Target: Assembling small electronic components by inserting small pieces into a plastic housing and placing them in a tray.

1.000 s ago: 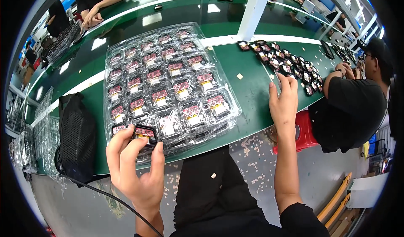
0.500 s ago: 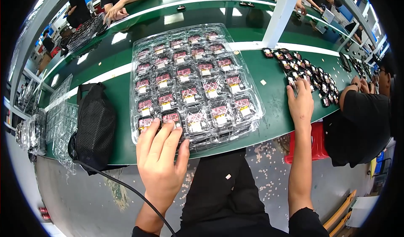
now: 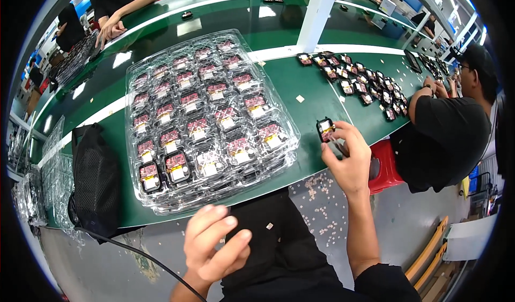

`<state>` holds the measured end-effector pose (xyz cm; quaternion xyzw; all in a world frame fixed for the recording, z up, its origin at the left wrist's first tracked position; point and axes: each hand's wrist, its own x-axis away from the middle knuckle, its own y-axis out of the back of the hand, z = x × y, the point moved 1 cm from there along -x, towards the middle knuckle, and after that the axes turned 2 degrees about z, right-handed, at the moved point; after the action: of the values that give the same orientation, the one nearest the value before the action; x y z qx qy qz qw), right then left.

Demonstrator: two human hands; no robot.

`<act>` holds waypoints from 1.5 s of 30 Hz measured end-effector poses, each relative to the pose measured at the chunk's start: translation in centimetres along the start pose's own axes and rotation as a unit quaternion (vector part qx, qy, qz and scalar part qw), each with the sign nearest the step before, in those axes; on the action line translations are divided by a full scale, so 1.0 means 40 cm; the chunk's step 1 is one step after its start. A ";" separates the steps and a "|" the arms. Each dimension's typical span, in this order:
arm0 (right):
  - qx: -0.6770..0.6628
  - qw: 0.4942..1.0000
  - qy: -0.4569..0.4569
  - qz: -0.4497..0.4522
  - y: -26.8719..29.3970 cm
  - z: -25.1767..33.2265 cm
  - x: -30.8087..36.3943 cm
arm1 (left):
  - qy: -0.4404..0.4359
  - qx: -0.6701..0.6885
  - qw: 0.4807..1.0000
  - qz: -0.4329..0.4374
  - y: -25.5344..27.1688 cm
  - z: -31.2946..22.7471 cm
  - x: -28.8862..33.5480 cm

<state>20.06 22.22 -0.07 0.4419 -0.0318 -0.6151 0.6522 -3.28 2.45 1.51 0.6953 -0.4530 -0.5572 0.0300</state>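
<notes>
Between the thumb and fingers of my right hand (image 3: 351, 160) is a small black square case (image 3: 325, 130) with a red circuit board in it, held above the green bench to the right of the trays. My left hand (image 3: 214, 245) is off the bench, its fingers half bent and apart, with nothing in them. It hovers below the near edge of a stack of clear plastic trays (image 3: 291, 122). At the stack's near left corner, two such cases (image 3: 177, 166) look sharper than the others, which show through clear plastic.
Several loose cases (image 3: 365, 82) lie heaped farther right on the bench (image 3: 279, 79). A black mesh bag (image 3: 96, 178) stands left of the trays, with a cable (image 3: 137, 248) nearby. One co-worker (image 3: 450, 114) sits at the right by a red stool (image 3: 383, 165). A white post (image 3: 319, 17) rises behind.
My right hand has come from the heap toward me, now with one case in it. My left hand has left the tray's near corner and drawn back. The view has shifted right.
</notes>
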 end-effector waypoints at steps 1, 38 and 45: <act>-0.036 0.999 0.013 0.018 0.009 0.021 0.025 | 0.017 0.070 0.997 0.004 -0.036 0.006 0.006; -0.003 0.954 0.284 0.096 -0.034 0.162 0.218 | 0.450 0.623 0.626 -0.134 -0.153 -0.046 0.103; -0.025 0.962 0.258 0.083 -0.043 0.165 0.224 | 0.451 0.621 0.627 -0.135 -0.157 -0.046 0.103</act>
<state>17.04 11.51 -1.62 0.5653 0.1164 -0.4240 0.6979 1.79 2.54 -4.32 0.7666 -0.5229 0.2414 -0.2841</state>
